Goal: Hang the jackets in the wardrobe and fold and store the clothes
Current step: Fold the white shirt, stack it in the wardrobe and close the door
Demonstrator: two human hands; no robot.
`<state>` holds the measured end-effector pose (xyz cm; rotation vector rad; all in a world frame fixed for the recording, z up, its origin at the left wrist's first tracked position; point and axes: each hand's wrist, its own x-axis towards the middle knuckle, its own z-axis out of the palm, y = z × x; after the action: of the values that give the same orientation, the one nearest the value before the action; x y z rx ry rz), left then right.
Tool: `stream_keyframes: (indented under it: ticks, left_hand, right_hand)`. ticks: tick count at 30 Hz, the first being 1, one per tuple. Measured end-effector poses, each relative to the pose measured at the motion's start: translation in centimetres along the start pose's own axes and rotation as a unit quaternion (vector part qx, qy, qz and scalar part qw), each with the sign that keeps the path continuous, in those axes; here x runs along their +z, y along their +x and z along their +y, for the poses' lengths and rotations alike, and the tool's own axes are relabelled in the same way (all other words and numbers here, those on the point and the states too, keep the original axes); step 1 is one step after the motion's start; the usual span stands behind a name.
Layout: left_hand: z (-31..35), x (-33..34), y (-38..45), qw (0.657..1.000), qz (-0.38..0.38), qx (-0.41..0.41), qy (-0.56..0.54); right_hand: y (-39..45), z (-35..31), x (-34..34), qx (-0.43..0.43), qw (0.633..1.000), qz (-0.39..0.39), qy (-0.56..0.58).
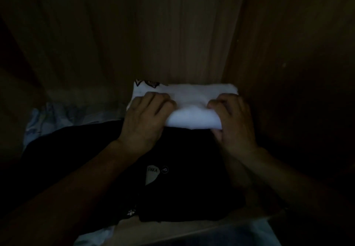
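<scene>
Down at the bottom edge, pale fabric [92, 240] peeks out in the gloom, and just above it sits a folded black garment [182, 194] with a small white patch [152, 174]; its lettering is too dim to read for certain, though a circled "P" shows beside it. Further left, a light patterned cloth [57, 119] is bunched against the wooden wardrobe wall [172, 34]. Both hands are on the folded white garment [192, 103], which lies pushed up to the back panel on top of the black one, its long axis running left to right. Left hand [146, 117] curls its fingers over the near left edge, gripping it. A dark print [148, 84] shows at the white piece's far left corner. Right hand [232, 119] clutches the right end, thumb tucked under the fold. Wardrobe side panel [288, 72] stands close on the right.
</scene>
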<state>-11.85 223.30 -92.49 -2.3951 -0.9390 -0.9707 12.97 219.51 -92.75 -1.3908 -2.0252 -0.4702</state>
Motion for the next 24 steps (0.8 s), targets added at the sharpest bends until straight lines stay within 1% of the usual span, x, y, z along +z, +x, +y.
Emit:
stream_keyframes:
  ticks: [1, 2, 3, 5, 6, 7, 8, 10, 12, 13, 15, 18, 21, 24]
  left_hand:
    - [0.3, 1.2, -0.9, 1.0, 0.004, -0.01, 0.004]
    - [0.9, 2.7, -2.3, 1.0, -0.014, -0.022, 0.007]
    - [1.5, 4.7, -4.4, 0.998, -0.054, -0.032, 0.013]
    - [2.9, 8.4, -9.1, 0.982, -0.183, -0.055, 0.01]
    - [3.6, 9.6, -11.3, 0.965, -0.253, -0.069, 0.004]
    - [3.8, 10.5, -13.0, 0.949, -0.306, -0.079, -0.007]
    - [3.9, 10.8, -14.1, 0.938, -0.335, -0.092, -0.027]
    - [3.9, 10.4, -14.6, 0.934, -0.33, -0.116, -0.078]
    - [4.1, 9.5, -13.8, 0.941, -0.283, -0.146, -0.113]
    - [4.1, 9.5, -13.3, 0.947, -0.259, -0.154, -0.108]
    - [3.8, 9.8, -12.1, 0.953, -0.237, -0.169, -0.08]
    - [2.9, 11.1, -11.8, 0.937, -0.278, -0.203, -0.065]
    - [2.6, 12.6, -12.7, 0.92, -0.314, -0.223, -0.076]
    - [2.6, 12.7, -12.3, 0.887, -0.392, -0.239, -0.057]
  right_hand:
    - [-1.0, 0.2, 1.1, 0.005, 1.0, -0.002, 0.008]
    - [-2.4, 0.3, 2.4, 0.013, 0.999, -0.034, 0.016]
    - [-4.4, 0.6, 4.2, 0.014, 0.996, -0.081, 0.026]
    - [-8.8, 1.1, 7.9, -0.003, 0.975, -0.214, 0.059]
    - [-10.8, 1.4, 9.3, -0.011, 0.958, -0.276, 0.075]
    - [-12.3, 1.9, 10.4, -0.02, 0.947, -0.311, 0.083]
    - [-13.1, 2.1, 10.7, -0.015, 0.94, -0.331, 0.082]
    - [-13.3, 2.1, 10.4, 0.004, 0.941, -0.329, 0.082]
    - [-12.5, 1.4, 9.8, 0.027, 0.947, -0.305, 0.095]
    - [-12.1, 1.1, 9.9, 0.039, 0.952, -0.291, 0.08]
    - [-10.9, 0.7, 10.3, 0.065, 0.959, -0.275, 0.04]
    - [-10.4, 0.1, 11.7, 0.113, 0.95, -0.288, 0.029]
    - [-11.0, 0.1, 13.3, 0.123, 0.942, -0.312, 0.025]
    - [-10.8, 0.2, 13.8, 0.132, 0.928, -0.348, 0.013]
